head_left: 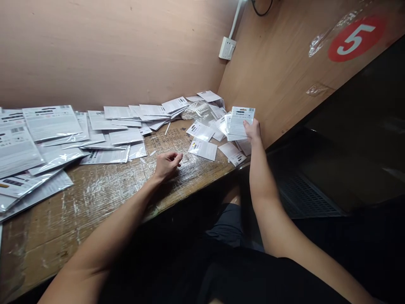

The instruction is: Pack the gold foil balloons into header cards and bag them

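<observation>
The right hand [252, 128] is clamped on a flat white packet [241, 120], its thumb across the printed face near the lower right corner. The packet stands tilted up, with most of its face reaching up and to the left of the grip. Further edges show along its bottom, but I cannot tell how many packets are in the grip. The right arm stretches forward almost straight, out past the front edge of the table. The left hand [167, 164] is curled above the table [104, 190], thumb and fingers drawn together; whether anything small is pinched there cannot be told. The left arm slants in from the lower left.

Just beside the held packet, on its left and below, lies a loose pile of similar packets [202, 149], with a crumpled clear bag [198, 110] behind them. Farther left, a long spread of overlapping packets [52, 122] runs along the back wall [110, 50]. A socket [227, 48] sits near the corner, and a red number 5 sign [357, 39] marks the side panel [284, 71].
</observation>
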`<state>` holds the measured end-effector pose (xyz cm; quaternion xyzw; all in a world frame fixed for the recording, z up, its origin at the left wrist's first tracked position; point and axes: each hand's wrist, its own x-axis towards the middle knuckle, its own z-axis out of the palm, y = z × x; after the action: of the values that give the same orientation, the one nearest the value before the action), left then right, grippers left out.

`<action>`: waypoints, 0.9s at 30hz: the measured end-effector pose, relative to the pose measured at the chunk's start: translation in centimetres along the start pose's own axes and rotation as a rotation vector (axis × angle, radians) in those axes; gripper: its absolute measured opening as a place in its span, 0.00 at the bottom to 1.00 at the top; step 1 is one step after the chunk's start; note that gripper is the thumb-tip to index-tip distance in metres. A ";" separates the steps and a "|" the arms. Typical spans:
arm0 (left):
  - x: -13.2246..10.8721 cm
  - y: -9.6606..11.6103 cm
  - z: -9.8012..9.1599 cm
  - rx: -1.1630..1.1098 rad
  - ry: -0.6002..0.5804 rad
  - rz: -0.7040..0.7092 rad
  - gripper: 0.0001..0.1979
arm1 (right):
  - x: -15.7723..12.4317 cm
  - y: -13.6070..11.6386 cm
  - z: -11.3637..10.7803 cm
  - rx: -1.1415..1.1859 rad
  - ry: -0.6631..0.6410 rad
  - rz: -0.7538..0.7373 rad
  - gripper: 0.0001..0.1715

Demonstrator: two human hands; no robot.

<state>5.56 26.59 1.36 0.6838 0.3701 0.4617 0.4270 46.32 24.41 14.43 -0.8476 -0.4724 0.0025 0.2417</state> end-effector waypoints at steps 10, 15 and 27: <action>-0.4 1.7 1.7 -0.743 -0.040 -0.176 0.31 | -16.3 -10.1 12.8 1.179 -0.228 -0.204 0.31; 0.0 0.9 0.5 -0.522 0.091 -0.173 0.27 | -17.5 -11.2 14.6 0.890 -0.317 -0.282 0.31; 3.5 -1.4 -3.1 -0.861 0.470 -0.439 0.18 | -1.6 -8.1 10.1 -0.222 -0.534 -0.366 0.34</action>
<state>3.51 31.01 1.82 0.2315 0.3670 0.6122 0.6610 36.64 30.79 8.51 -0.7394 -0.6605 0.1296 0.0119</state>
